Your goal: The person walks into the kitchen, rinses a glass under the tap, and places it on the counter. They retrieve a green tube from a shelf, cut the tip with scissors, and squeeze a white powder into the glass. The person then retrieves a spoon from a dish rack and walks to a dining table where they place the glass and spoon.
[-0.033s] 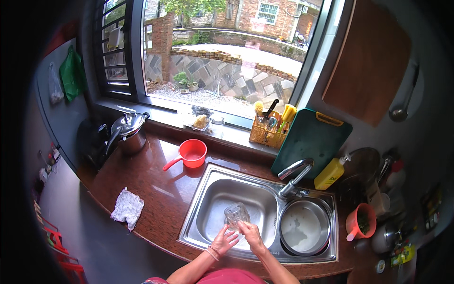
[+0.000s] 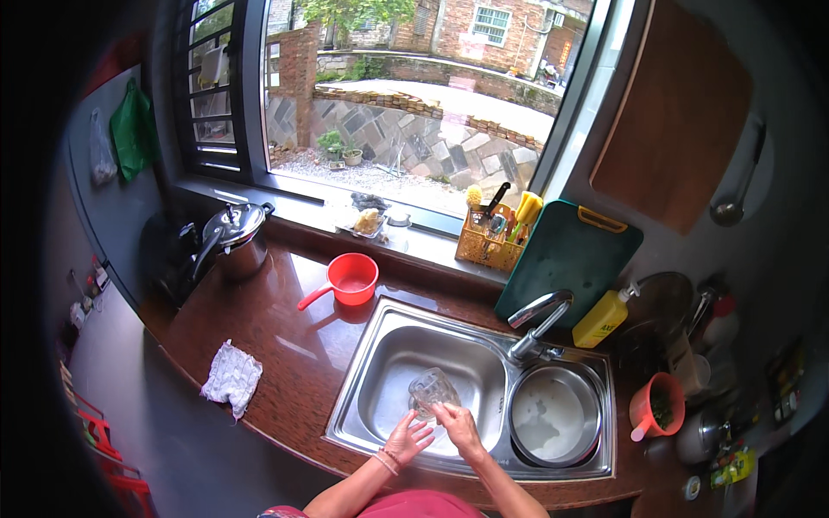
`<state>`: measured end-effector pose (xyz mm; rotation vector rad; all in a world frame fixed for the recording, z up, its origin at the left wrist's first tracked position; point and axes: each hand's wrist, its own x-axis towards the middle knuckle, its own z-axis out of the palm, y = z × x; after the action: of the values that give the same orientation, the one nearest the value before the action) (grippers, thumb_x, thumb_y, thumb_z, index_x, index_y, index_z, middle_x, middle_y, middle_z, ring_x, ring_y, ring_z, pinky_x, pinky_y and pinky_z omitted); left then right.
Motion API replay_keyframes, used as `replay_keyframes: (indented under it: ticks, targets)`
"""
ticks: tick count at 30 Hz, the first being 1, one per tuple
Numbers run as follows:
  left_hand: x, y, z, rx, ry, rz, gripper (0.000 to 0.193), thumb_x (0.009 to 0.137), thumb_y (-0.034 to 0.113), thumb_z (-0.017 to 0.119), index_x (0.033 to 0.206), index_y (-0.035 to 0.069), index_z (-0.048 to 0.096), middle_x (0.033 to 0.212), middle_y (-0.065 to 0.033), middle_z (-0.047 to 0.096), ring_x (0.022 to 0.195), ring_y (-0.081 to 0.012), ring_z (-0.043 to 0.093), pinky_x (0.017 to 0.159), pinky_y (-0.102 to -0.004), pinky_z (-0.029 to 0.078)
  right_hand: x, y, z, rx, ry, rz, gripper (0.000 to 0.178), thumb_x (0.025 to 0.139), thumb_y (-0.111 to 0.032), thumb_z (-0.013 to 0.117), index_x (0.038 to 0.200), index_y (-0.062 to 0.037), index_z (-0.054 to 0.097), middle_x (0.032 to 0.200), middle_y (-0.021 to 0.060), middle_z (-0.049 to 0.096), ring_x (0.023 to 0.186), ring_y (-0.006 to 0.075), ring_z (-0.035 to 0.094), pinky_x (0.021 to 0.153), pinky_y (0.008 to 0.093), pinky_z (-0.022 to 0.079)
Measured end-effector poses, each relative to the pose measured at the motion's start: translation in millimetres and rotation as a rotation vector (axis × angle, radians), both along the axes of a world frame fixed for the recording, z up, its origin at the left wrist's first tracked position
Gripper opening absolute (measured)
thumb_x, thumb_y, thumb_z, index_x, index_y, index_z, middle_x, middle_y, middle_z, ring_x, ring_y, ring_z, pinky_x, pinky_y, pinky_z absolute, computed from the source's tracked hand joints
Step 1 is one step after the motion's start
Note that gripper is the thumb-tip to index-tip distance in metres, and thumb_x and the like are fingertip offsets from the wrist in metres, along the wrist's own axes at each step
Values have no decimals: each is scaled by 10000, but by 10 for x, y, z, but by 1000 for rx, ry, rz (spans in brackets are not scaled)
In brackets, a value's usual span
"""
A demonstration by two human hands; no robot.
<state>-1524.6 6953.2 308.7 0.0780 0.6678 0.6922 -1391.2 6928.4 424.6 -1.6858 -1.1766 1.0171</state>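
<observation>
Clear glass vessel point(image 2: 433, 386) is tilted over the left basin point(image 2: 386, 367) of the steel sink point(image 2: 389, 313). Right hand point(image 2: 460, 429) has it, fingers closed on the near right side; looks like an edge hold that leaves most of the wall exposed. Left hand point(image 2: 410, 440): palm up, fingers wide, just beside the vessel's near left. Can't tell if fingertips touch; placement would suit backing it up from below. Vessel resting on the basin floor or lifted: unclear. Being over the basin presumably keeps drips off the tabletop point(image 2: 289, 324). Faucet point(image 2: 540, 332) stands at the sink's back edge, yellow pump bottle point(image 2: 602, 319) nearby, probably for easy reach. White cloth point(image 2: 231, 380) lies at the tabletop edge, well apart from the sink, likely out of splash.
</observation>
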Motion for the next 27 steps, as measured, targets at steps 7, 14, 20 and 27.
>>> replay_keyframes:
  ticks: [7, 14, 20, 27]
  targets:
    - [-69, -105, -199, -140, 47, 41, 452, 817, 255, 604, 1173, 84, 382, 1206, -161, 382, 1082, -303, 433, 906, -462, 405, -72, -39, 144, 281, -897, 255, 255, 755, -302, 626, 636, -81, 579, 678, 73, 558, 649, 291, 522, 578, 384, 431]
    - [-59, -89, -221, -134, 88, 25, 453, 822, 225, 590, 1176, 61, 361, 1199, -162, 388, 1067, -303, 445, 889, -452, 421, -2, -100, -39, 317, -1178, 422, 200, 722, -295, 652, 688, -101, 615, 726, 45, 559, 741, 253, 507, 617, 370, 425]
    - [-128, -78, -305, -123, 97, 27, 401, 821, 212, 586, 1133, 59, 386, 1156, -155, 419, 1046, -291, 458, 881, -445, 429, -46, -86, -145, 322, -1205, 492, 185, 714, -294, 652, 709, -112, 624, 742, 37, 557, 778, 244, 494, 655, 373, 402]
    - [-61, -28, -335, -143, 88, -12, 288, 845, 179, 540, 1082, 62, 426, 1100, -149, 458, 1010, -300, 497, 867, -448, 452, 38, -84, -253, 318, -1246, 505, 183, 706, -308, 656, 695, -128, 630, 740, 24, 573, 781, 241, 499, 655, 376, 389]
